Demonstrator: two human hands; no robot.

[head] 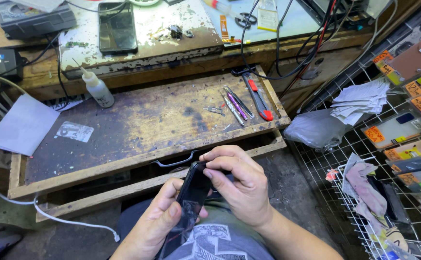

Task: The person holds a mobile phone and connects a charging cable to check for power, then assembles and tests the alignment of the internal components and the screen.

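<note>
A black smartphone is held upright over my lap, screen facing left. My left hand grips its lower part, thumb resting on the dark glass. My right hand closes over the phone's top end, fingers curled around the upper edge. Both hands hang just below the front edge of a worn wooden pull-out shelf.
On the shelf lie a red utility knife, tweezers and thin tools and a white squeeze bottle. A second phone lies on the bench above. A wire rack with phone cases and rags stands at right.
</note>
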